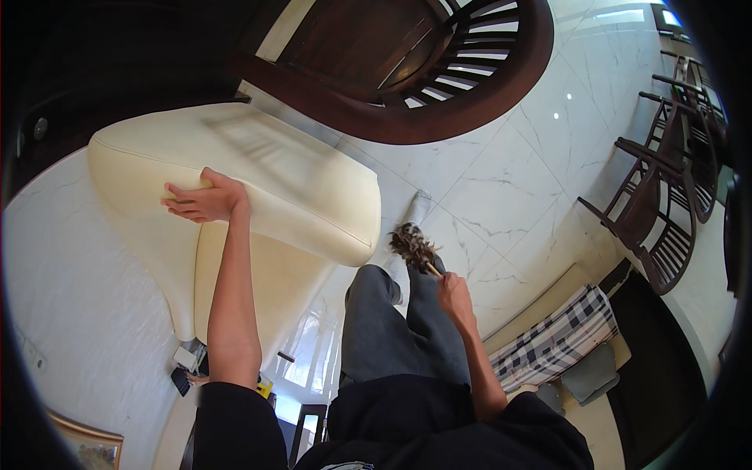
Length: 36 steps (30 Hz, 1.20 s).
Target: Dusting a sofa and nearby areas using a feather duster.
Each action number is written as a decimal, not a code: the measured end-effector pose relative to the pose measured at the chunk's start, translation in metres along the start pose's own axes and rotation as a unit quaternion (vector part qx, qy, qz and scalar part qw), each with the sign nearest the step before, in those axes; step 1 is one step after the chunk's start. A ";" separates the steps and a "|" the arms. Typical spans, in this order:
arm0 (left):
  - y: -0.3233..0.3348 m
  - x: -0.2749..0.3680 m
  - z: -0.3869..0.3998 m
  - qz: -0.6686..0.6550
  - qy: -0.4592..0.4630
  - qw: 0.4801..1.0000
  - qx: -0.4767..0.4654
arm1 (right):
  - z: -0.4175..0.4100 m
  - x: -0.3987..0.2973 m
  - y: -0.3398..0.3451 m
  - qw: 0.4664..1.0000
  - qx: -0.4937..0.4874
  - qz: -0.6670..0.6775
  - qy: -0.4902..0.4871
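My left hand (205, 198) rests on the side of a cream leather-look sofa armrest (305, 217), fingers spread and holding nothing. The broad top of the armrest carries shadow stripes, and a seam runs along its edge. My right hand (457, 296) grips the thin handle (433, 269) of a feather duster. Its brown, mottled feathers (412, 245) point away from me over the floor, in front of my lower leg. The part of the handle inside my fist is hidden.
A dark wooden piece with a curved, slatted rail (499, 111) stands beyond the armrest. Dark wooden chairs (652, 200) line the right side. A cream seat with a checked cloth (564, 341) is at lower right. Marble-patterned tiles (505, 188) cover the floor.
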State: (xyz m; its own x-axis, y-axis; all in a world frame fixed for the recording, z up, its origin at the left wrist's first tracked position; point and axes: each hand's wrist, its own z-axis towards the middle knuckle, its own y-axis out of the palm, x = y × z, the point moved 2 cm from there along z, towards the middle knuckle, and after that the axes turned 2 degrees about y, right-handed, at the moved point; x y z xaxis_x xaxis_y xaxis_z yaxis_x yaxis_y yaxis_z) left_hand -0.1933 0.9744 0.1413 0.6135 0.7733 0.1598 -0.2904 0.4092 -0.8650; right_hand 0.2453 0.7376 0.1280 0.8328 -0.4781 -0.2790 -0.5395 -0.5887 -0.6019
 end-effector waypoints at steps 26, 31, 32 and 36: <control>-0.002 0.003 0.002 0.005 -0.003 1.000 -0.001 | 0.131 -0.048 0.083 0.961 -0.145 0.167 -0.166; -0.002 0.002 0.002 -0.007 0.001 1.000 -0.005 | 0.207 -0.003 0.092 0.981 -0.001 -0.190 -0.046; -0.003 0.001 0.002 -0.016 0.008 1.000 0.001 | 0.211 -0.014 0.082 0.986 0.079 -0.112 -0.099; -0.003 -0.001 0.002 -0.006 -0.008 1.000 -0.015 | 0.182 -0.083 0.044 0.975 0.065 0.052 -0.207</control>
State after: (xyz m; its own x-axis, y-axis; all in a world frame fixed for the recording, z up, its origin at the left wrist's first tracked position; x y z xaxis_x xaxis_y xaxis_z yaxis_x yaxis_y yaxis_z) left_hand -0.1946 0.9731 0.1450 0.6054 0.7757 0.1781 -0.2602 0.4044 -0.8768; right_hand 0.1751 0.8700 -0.0112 0.7680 -0.2113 -0.6046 -0.6253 -0.4516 -0.6365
